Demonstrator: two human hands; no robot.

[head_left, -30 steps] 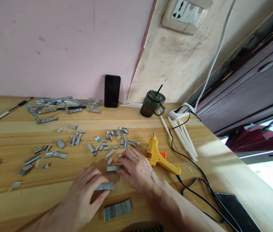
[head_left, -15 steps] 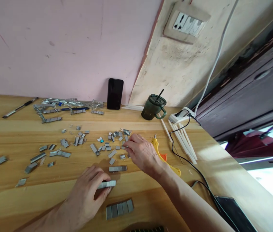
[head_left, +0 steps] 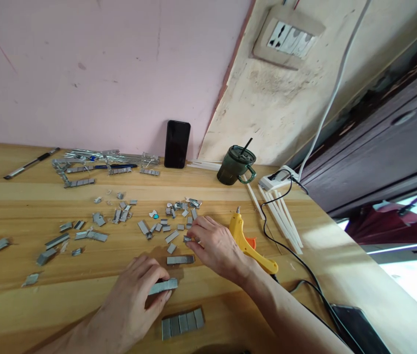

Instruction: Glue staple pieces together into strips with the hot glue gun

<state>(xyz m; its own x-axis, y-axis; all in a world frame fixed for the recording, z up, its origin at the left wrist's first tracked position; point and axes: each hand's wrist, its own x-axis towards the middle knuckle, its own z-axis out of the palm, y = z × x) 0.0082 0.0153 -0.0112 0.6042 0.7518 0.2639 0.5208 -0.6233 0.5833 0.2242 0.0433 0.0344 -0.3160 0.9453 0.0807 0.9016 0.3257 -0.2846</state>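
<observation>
My left hand pinches a short grey bar of staples between thumb and fingers, just above the wooden table. My right hand reaches down among scattered staple pieces, its thumb and fingertips closed on a small staple piece. A separate staple strip lies between the hands. Nearer to me rests a wider block of staple strips laid side by side. More loose staple bits are spread left of my right hand.
A yellow glue gun lies beside my right forearm, its black cable running right. White glue sticks, a green mug and a power strip stand behind. A phone leans on the wall; assembled staple frames lie left.
My right hand has moved slightly down toward me, from the upper staple bits to a small piece lower in the pile. My left hand still holds its staple bar in nearly the same place.
</observation>
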